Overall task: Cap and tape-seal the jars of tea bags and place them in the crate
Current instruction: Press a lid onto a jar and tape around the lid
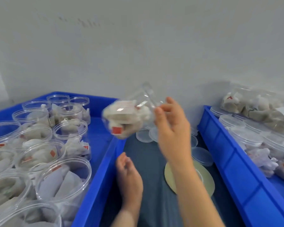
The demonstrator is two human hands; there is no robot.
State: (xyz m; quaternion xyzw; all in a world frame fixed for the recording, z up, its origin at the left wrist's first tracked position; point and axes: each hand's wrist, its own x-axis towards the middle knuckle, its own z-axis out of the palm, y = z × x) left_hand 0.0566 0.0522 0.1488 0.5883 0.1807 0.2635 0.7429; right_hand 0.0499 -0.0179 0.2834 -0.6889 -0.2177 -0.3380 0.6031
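My right hand (172, 126) holds up a clear jar of tea bags (128, 118) by its rim, tilted and blurred, above the gap between the two crates. My left hand (128, 176) hovers lower, fingers loosely curled, holding nothing. The left blue crate (98, 177) holds several uncapped clear jars of tea bags (62, 179). The right blue crate (236, 169) holds capped jars (246, 136) and a clear bag of tea bags (259, 107). Loose clear lids (144, 136) and a roll of tape (205, 176) lie on the dark surface between the crates.
A grey wall (138, 46) stands close behind both crates. The dark cloth surface (151, 185) between the crates is a narrow strip. More clear lids (202, 156) lie by the right crate's wall.
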